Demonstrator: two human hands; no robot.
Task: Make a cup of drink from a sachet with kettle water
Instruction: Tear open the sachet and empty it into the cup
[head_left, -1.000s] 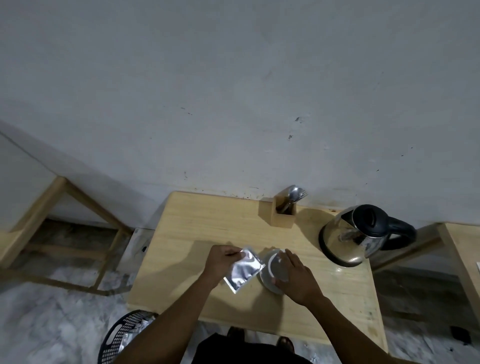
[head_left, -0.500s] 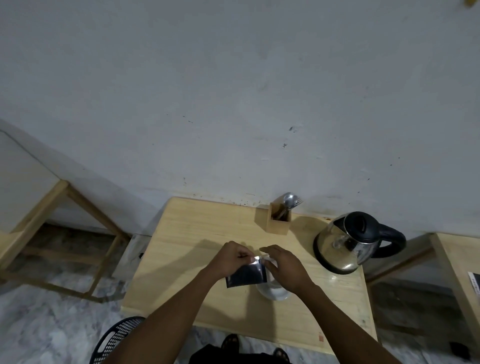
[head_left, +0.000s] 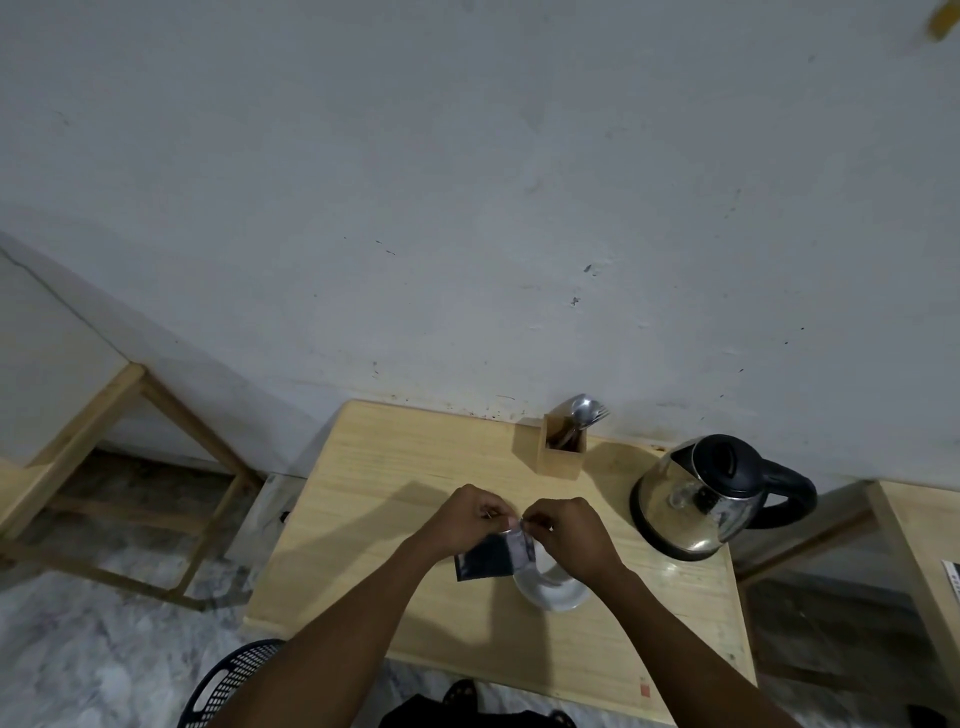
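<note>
A dark foil sachet hangs upright above the wooden table. My left hand pinches its top edge, and my right hand pinches the same edge right beside it. Both sets of fingertips meet at the sachet's upper right corner. Below my right hand stands a white cup, partly hidden by the hand and the sachet. A steel kettle with a black lid and handle sits at the table's right side.
A wooden holder with a spoon and fork stands by the wall behind my hands. A black perforated basket lies on the floor at the table's front left. Wooden frames flank the table on both sides.
My right hand left the cup and came up to the sachet's top edge. The sachet turned from tilted, silver side up, to hanging upright between both hands.
</note>
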